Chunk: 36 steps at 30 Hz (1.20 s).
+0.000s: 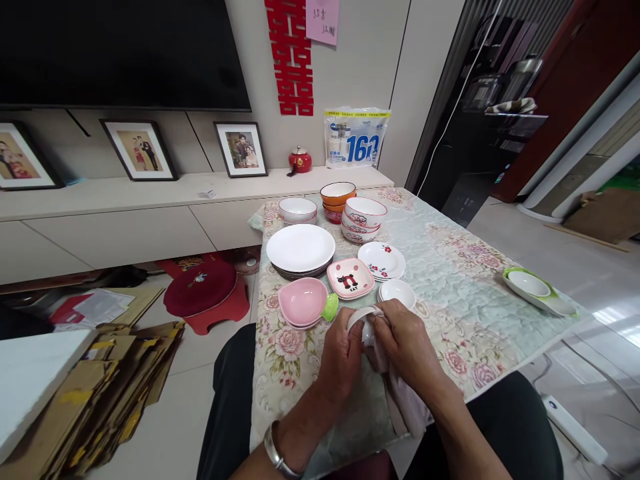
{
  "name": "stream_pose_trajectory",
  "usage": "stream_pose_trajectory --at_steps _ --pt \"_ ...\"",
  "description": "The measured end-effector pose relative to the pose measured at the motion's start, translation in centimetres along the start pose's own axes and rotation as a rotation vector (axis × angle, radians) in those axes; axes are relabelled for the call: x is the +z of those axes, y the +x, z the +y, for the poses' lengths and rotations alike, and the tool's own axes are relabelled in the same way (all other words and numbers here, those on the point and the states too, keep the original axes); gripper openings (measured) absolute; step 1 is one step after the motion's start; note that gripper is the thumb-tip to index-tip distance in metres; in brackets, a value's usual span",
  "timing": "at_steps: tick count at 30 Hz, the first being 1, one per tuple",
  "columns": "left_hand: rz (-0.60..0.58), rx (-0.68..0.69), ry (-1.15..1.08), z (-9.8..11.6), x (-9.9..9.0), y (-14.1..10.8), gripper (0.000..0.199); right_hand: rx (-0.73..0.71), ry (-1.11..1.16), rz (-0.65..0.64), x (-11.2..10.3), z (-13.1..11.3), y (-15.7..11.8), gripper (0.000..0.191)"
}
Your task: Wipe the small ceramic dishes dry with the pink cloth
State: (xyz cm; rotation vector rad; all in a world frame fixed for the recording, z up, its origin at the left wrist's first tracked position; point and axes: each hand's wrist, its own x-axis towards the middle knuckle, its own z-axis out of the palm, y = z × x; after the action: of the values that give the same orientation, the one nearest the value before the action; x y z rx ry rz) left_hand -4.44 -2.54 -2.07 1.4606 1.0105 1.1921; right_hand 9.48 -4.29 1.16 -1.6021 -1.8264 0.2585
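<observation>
A person seated at a table spread with a floral cover [480, 313] works a small white dish [369, 332] with a pale cloth [407, 403] at the near edge. The left hand [343, 353] is closed around the dish's left side; the right hand [407, 337] clasps the cloth against it, with the loose end hanging toward the lap. The dish is up between the two hands, just nearer than a stack of small white bowls [399, 294].

The wiping appears to be midway on this one piece — it has not been set down. Beyond it, crockery stands sorted by kind: a pink dish [303, 302] at left, square cat plates [350, 278] and flower-marked plates [383, 260] in the middle, a large white plate [300, 247] farther left, and bowls [367, 212] stacked at the far end. A green-edged dish [530, 284] lies well apart at the right edge. Which of these have been wiped, and which are left — the surfaces alone do not tell.
</observation>
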Motion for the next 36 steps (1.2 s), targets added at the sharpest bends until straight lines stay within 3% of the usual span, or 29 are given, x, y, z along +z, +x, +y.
stream_pose_trajectory --at_steps 3,7,12,17,20,23,28,33,36 --pt "0.053 0.025 -0.019 0.5 0.0 0.0 0.017 0.082 0.046 -0.104 -0.6 -0.1 -0.1 0.025" --pt "0.156 0.022 -0.020 0.6 0.0 0.0 0.017 0.039 0.133 -0.312 -0.3 0.6 -0.3 0.025" --pt "0.160 -0.058 -0.203 0.0 0.0 -0.2 0.023 -0.027 0.168 -0.311 1.5 1.1 -0.8 0.008" --pt "0.171 -0.184 -0.388 -1.1 0.0 0.4 0.030 -0.068 0.319 -0.475 -0.4 1.4 -0.7 0.051" --pt "0.066 -0.237 -0.430 -1.1 0.1 0.9 0.035 -0.089 0.287 -0.409 -2.4 1.8 -0.5 0.048" --pt "-0.062 -0.254 -0.409 -0.6 0.2 1.0 0.037 0.003 0.227 -0.264 -3.3 1.8 -0.5 0.035" --pt "-0.123 -0.234 -0.316 -0.5 0.2 1.0 0.034 0.051 0.060 -0.075 -2.3 1.0 -0.4 0.020" --pt "-0.165 -0.253 -0.219 -0.3 0.3 1.1 0.035 0.066 -0.218 0.013 -0.6 1.0 -0.2 0.026" --pt "-0.229 -0.225 -0.201 0.3 0.2 1.0 0.038 0.071 -0.220 0.077 -1.5 2.0 -0.1 0.027"
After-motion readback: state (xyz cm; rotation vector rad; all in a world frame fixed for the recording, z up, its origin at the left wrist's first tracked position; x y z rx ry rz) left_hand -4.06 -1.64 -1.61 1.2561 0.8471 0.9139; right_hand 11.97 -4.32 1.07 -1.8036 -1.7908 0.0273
